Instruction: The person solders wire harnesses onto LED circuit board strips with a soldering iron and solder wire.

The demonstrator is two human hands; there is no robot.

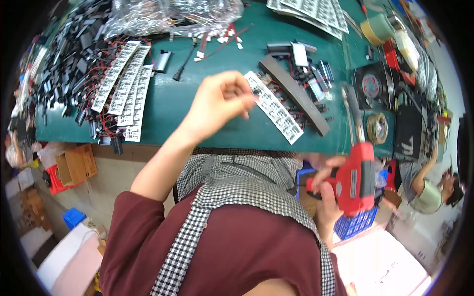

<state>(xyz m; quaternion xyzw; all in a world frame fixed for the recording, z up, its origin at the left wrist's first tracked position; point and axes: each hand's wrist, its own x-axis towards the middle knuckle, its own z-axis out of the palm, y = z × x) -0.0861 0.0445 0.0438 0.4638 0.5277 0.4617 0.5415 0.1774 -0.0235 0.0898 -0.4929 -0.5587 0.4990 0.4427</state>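
Above the table's near half, my left hand point(220, 104) has its fingers curled in and its thumb against them. Whatever the fingertips may hold is too small to make out. They are close to a white strip with rows of black marks point(274, 108); contact cannot be told. My right hand point(327, 200), at the table's near edge on the right, grips a red-and-black pistol-shaped power tool point(353, 180). The tool's long metal shaft points toward the table. Next to the strip, a dark grey bar point(296, 94) lies slantwise, with small wired parts between them.
On the green table point(197, 130), several similar strips point(129, 91) lie over wired parts at left, beside a pile of black pieces point(66, 64). Clear plastic bags point(173, 17) and white sheets point(316, 15) lie farther back. A tape roll point(377, 128) and a black fan point(373, 85) stand right.
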